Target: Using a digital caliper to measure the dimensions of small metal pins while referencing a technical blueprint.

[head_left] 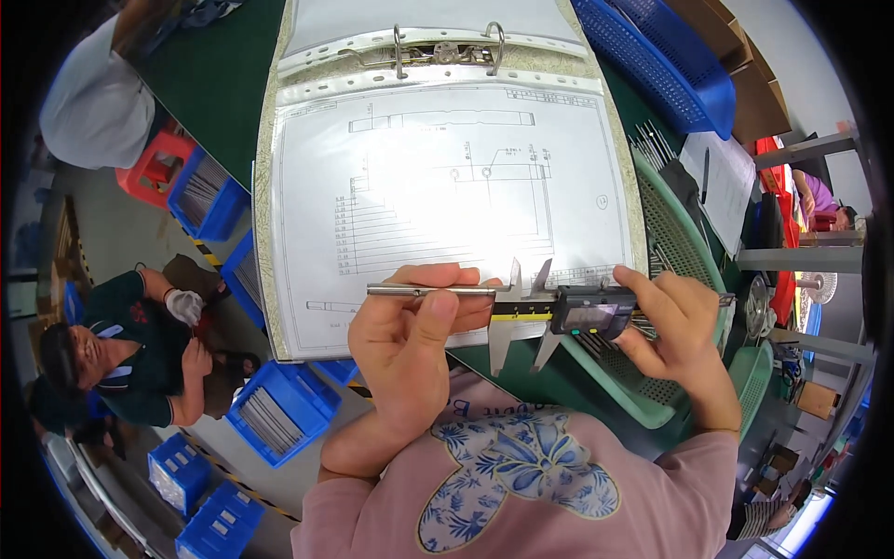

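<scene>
The person's left hand point(405, 359) is pinching a slim metal rod point(396, 290) between thumb and fingers, and the rod is lying nearly level above the lower part of a printed drawing point(419, 233). The right hand point(678, 321) is gripping a digital caliper point(591, 312) near its display, with fingers above and the thumb below. The caliper's jaws are standing apart, and the rod's right end is pointing toward them from the left, outside the gap; whether it is touching the caliper is hard to tell. Beneath, an open ring binder point(264, 252) is holding the drawing on a green table point(209, 84). To the right, a green basket point(610, 389) is holding more rods, and a blue basket point(675, 70) is sitting farther up. Farther left, a co-worker point(140, 345) is sitting near blue bins point(284, 410) on the floor.
</scene>
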A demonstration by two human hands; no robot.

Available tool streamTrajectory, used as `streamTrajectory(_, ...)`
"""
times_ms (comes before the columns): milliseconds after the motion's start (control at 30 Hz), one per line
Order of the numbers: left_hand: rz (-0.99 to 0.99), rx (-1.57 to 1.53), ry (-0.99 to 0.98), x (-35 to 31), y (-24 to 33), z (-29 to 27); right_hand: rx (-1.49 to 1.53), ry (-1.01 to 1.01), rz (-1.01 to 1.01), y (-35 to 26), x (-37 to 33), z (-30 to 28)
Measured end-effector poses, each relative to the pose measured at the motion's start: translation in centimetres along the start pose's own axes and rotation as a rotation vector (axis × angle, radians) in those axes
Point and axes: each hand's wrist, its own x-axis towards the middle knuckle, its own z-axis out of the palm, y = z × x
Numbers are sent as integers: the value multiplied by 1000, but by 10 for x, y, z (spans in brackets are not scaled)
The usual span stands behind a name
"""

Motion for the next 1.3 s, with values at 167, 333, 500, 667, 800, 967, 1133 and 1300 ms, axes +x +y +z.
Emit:
streamTrajectory(167,28,-33,-4,0,-2,1,-5,30,-22,1,0,0)
streamTrajectory(333,25,-28,-7,-2,-4,-2,-14,45,-18,-1,3,0)
streamTrajectory(500,37,-39,-12,-1,-7,-3,-20,63,-6,0,2,2)
streamTrajectory(667,50,14,-17,-3,-2,0,7,99,0,-1,2,2)
streamTrajectory(800,46,24,2,-1,-2,-6,36,96,15,0,6,5)
streamTrajectory(967,59,8,7,0,-3,-6,35,93,0,1,8,5)
streamTrajectory(1133,128,27,43,-2,-7,-5,54,82,2,3,5,6)
streamTrajectory(1300,73,-161,-9,-2,-16,-1,-32,91,-21,2,0,6)
